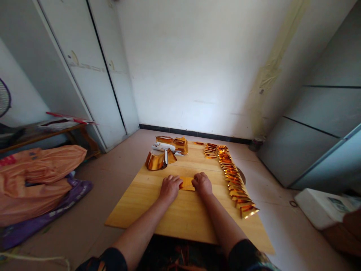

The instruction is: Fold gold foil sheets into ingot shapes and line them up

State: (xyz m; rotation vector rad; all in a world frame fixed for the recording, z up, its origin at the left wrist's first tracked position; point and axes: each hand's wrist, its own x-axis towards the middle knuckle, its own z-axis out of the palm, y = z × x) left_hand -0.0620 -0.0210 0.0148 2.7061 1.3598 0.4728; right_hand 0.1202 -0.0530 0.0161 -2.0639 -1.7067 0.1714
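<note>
Between my hands, at the middle of the wooden board, lies a small sheet of gold foil paper (187,184). My left hand (170,186) is closed on its left edge. The right edge is pinched by the curled fingers of my right hand (202,183). Down the board's right side runs a long row of folded gold foil pieces (231,175), overlapping one another. Beyond my left hand stands a curved stack of gold foil sheets (156,161). Farther back are more stacked foil sheets (180,145) with white paper among them.
The wooden board (135,203) sits low before me, its near edge close to my lap. Left on the floor are orange and purple bags (42,180) by a low bench (76,128). A white box (321,207) stands at right, near a grey cabinet (318,124).
</note>
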